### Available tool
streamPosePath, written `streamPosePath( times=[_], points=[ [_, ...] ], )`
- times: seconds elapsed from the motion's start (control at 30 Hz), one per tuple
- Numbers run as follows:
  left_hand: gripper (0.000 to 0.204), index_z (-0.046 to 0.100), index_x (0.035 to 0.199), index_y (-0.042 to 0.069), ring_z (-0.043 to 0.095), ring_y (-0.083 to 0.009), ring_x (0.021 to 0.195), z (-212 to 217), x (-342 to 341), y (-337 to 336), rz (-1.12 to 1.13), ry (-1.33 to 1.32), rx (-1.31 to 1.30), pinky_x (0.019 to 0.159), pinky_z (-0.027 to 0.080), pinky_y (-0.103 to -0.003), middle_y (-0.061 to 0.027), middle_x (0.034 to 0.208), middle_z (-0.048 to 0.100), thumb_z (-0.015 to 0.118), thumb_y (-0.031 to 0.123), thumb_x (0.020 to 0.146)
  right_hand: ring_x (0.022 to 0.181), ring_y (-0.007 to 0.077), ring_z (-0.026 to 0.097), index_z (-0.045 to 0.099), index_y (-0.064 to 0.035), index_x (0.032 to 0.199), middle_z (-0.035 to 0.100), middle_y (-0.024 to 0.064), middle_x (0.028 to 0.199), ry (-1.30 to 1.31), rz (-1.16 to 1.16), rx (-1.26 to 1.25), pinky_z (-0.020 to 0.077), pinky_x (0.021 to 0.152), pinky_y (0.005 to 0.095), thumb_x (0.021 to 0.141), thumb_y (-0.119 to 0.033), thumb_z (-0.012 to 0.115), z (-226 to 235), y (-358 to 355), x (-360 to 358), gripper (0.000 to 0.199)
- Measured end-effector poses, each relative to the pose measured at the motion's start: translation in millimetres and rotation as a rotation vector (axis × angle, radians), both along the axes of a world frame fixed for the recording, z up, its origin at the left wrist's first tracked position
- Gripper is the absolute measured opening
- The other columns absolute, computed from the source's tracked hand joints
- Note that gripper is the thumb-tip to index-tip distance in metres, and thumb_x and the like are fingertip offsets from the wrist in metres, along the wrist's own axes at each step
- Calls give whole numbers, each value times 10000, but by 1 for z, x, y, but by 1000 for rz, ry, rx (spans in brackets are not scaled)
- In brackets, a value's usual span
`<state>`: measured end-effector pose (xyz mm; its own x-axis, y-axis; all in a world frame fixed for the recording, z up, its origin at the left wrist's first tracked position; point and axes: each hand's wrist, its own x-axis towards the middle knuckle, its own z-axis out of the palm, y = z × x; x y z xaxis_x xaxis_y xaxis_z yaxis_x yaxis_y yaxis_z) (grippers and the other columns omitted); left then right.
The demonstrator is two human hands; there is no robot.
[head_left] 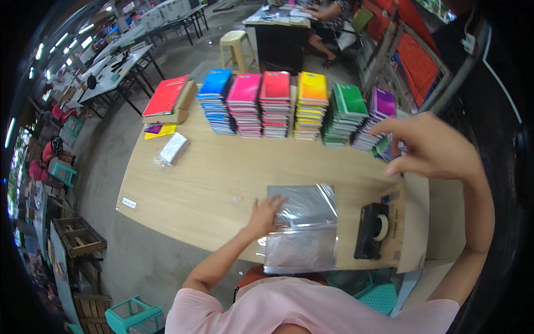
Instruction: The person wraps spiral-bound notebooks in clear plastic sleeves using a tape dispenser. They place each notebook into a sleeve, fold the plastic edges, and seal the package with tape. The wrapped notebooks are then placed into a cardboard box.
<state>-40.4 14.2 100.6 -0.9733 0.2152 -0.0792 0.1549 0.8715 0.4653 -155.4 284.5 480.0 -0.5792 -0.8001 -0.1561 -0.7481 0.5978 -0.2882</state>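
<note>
My left hand (266, 217) lies with its fingers spread on the left edge of a pile of clear plastic bags (303, 247) at the table's near side. In the air at the right is my right hand (436, 146), its thumb and fingers curved apart with nothing visible between them. It is nearest to a stack of purple notebooks (384, 103), partly covering its right side. Leftward from there run stacks of green notebooks (349, 100), yellow notebooks (312, 89), red notebooks (276, 86), pink notebooks (244, 90) and blue notebooks (214, 84).
A black tape dispenser (367, 231) stands beside an open cardboard box (396, 222) on the right. At the table's left are a red-topped pile (167, 96) and a small clear-wrapped packet (174, 148). A yellow stool (237, 49) and a seated person (328, 25) are beyond.
</note>
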Motion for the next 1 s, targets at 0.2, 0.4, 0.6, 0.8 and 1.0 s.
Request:
streamPosePath(
  times=[0.2, 0.4, 0.6, 0.8, 1.0],
  points=[
    [339, 635, 1033, 22, 552, -357, 1024, 88, -194, -210, 653, 975, 295, 887, 432, -419, -189, 1096, 587, 729, 203, 763, 797, 358, 646, 624, -14, 1086, 671, 180, 824, -157, 443, 464, 496, 719, 453, 806, -505, 644, -123, -154, -37, 566],
    [512, 688, 1014, 26, 487, -380, 1164, 144, -301, -267, 986, 421, 98, 923, 454, -458, -206, 1227, 511, 748, 447, 729, 880, 367, 633, 663, -21, 991, 671, 185, 875, -278, 397, 450, 495, 773, 455, 804, -477, 654, -207, -259, -15, 493],
    [538, 685, 1005, 8, 610, -364, 1007, 141, -334, -302, 781, 299, -22, 836, 515, -448, -205, 1120, 619, 814, 391, 649, 861, 359, 642, 670, 10, 869, 674, 198, 856, -196, -18, -80, 500, 772, 454, 780, -358, 689, -221, -275, -35, 379],
    [495, 609, 1075, -48, 670, -305, 850, 135, -306, -295, 635, 385, 891, 763, 550, -413, -182, 955, 680, 772, 234, 702, 1016, 382, 516, 633, 23, 1002, 563, 215, 1054, 589, -364, -584, 476, 834, 462, 756, -253, 720, -245, -321, -153, 380],
    [495, 384, 1319, -25, 602, -328, 1050, 71, -199, -265, 472, 3, 2011, 886, 529, -481, -209, 1233, 545, 564, 142, 889, 1066, 387, 510, 662, 29, 997, 578, 222, 1072, 402, -556, -44, 524, 799, 477, 768, -382, 742, -230, -386, -172, 477]
  ],
)
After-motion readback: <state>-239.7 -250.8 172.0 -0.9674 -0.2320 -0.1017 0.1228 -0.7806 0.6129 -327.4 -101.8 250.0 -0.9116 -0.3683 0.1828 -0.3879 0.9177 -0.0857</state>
